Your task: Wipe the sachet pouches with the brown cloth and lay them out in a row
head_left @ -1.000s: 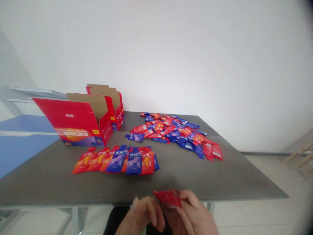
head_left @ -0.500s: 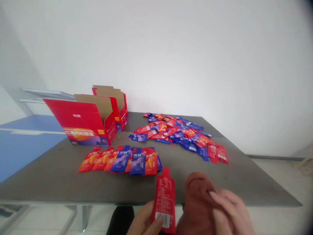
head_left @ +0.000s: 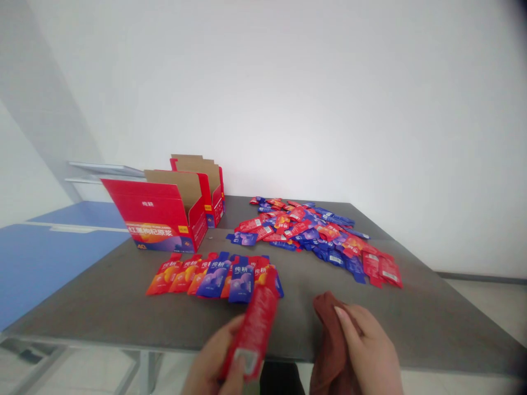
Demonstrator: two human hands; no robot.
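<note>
now the left hand (head_left: 214,362) pinches a red sachet (head_left: 254,326) at lower centre, tilted over the table edge (head_left: 123,345); the right hand (head_left: 368,351), fingers curled, clutches a brown cloth (head_left: 329,334) beside it.

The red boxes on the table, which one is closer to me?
The larger red box in front, its open flap raised, standing just behind the row of sachets. The second red box sits behind it, nearer the wall and partly hidden.
</note>
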